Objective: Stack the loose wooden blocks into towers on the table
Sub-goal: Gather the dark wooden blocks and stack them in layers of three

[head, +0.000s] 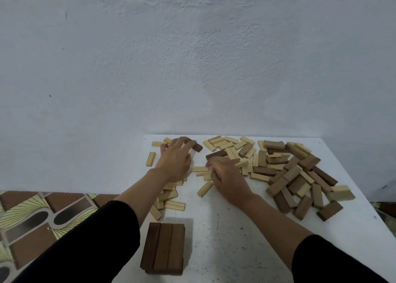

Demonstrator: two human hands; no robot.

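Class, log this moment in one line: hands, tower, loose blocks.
left hand: fingers over dark block, grip unclear | right hand: in pale blocks, grip unclear | tower: dark, front left | loose pile: right

Dim, flat light; soft shadows, slight blur, wide-angle bending at edges

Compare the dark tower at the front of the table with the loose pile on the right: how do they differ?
The dark tower is neatly aligned; the loose pile is jumbled at random angles. The dark tower is all dark brown; the loose pile mixes pale and brown. Both are wooden blocks on the white table.
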